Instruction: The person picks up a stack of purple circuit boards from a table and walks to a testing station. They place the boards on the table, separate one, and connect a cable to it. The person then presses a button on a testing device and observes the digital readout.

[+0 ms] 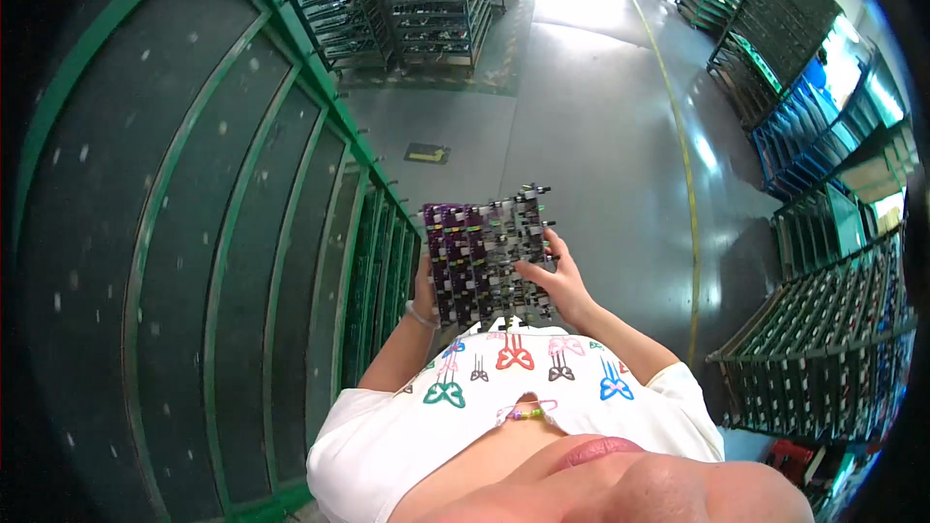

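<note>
Centrally, a stack of component-studded boards (463,266) is supported between both hands, directly in front of the white shirt (417,441) at waist level. The right hand (567,283) clasps the right edge, with the thumb laid over the near face and the fingers at the outer side—an arrangement that probably stops the separate layers from sliding apart. The left hand (423,283) lies along the opposite edge, largely hidden by the stack; whether its fingers are curled or spread cannot be determined. Supporting the load from two sides, close to the body, presumably keeps it level and protects the protruding parts. A green rack (199,160) stands just beside the left arm, its shelves facing the person. At right, a loaded rack (814,339) stands beyond the yellow floor line (690,213)—a marking that likely separates the walkway from storage. Further racks (436,15) stand well apart, ahead.
</note>
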Available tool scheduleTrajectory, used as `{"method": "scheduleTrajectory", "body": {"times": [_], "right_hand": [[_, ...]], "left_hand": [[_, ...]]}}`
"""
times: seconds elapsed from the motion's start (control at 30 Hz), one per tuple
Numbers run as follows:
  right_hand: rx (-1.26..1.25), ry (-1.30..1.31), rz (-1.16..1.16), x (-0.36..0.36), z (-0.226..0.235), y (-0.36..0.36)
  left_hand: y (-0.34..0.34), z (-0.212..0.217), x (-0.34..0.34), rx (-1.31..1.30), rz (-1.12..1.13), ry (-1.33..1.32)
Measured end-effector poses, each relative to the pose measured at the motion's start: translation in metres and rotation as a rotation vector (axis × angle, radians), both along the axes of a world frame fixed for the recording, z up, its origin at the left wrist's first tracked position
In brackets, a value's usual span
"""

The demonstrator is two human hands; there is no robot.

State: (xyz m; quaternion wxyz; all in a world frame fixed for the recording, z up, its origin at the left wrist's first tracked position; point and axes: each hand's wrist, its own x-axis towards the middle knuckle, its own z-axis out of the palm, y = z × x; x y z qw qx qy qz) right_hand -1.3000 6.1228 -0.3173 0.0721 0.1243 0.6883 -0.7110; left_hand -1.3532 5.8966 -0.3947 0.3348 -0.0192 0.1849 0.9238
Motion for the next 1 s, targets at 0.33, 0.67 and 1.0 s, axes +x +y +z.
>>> {"method": "scheduleTrajectory", "body": {"times": [0.33, 0.67, 1.0], "right_hand": [[-0.129, 0.004, 0.074, -0.299, -0.038, 0.062], [0.017, -0.068, 0.547, -0.6, -0.059, 0.031], [-0.173, -0.256, 0.675, -0.805, -0.125, -0.058]], "left_hand": [[0.055, -0.032, -0.282, -0.043, 0.088, -0.036], [0.042, -0.032, -0.473, -0.146, 0.542, 0.045], [-0.028, -0.075, -0.627, -0.281, 0.829, -0.077]]}}
